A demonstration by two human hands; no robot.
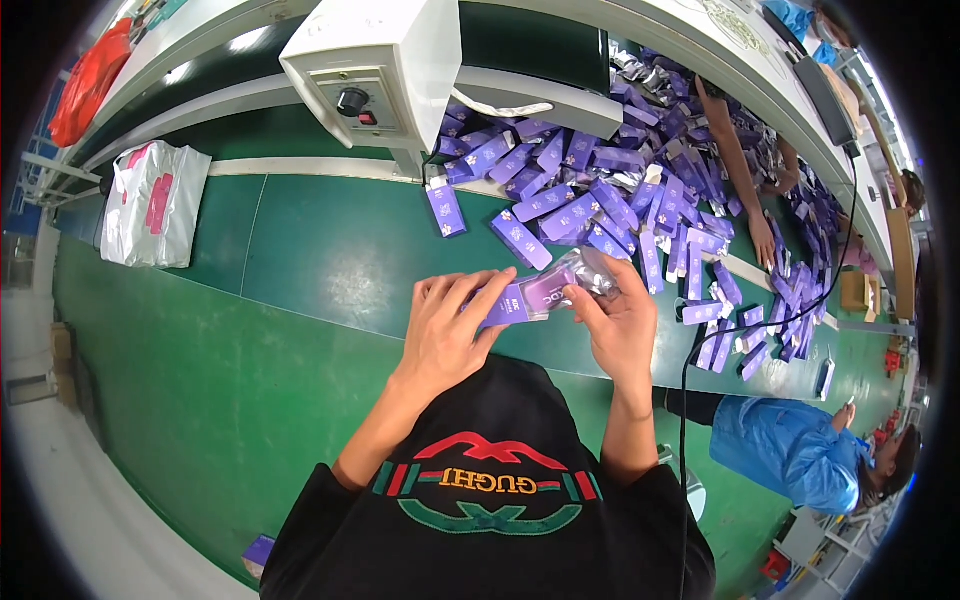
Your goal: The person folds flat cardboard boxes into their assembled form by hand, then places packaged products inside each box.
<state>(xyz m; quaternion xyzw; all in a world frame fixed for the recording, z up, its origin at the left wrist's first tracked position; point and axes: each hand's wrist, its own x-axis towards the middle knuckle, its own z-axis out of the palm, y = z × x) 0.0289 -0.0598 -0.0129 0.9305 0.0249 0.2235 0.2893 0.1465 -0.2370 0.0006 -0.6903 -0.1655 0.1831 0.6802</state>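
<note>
My left hand [440, 328] is closed around a small purple box [506, 308], held level in front of my chest. At the box's right end is a flat purple item in a clear plastic pouch [546, 292]; I cannot tell how far it sits inside the box. My right hand [624, 325] pinches the crinkled pouch between thumb and fingers. Just beyond my hands, several more purple boxes [520, 240] lie loose on the green table [330, 230].
A white control box with a knob [370, 80] stands ahead on the left. A white and pink plastic bag [155, 205] sits at the far left. Another person's arm [735, 150] reaches into the box pile at right. A person in blue [780, 450] is lower right. A black cable [685, 420] hangs beside me.
</note>
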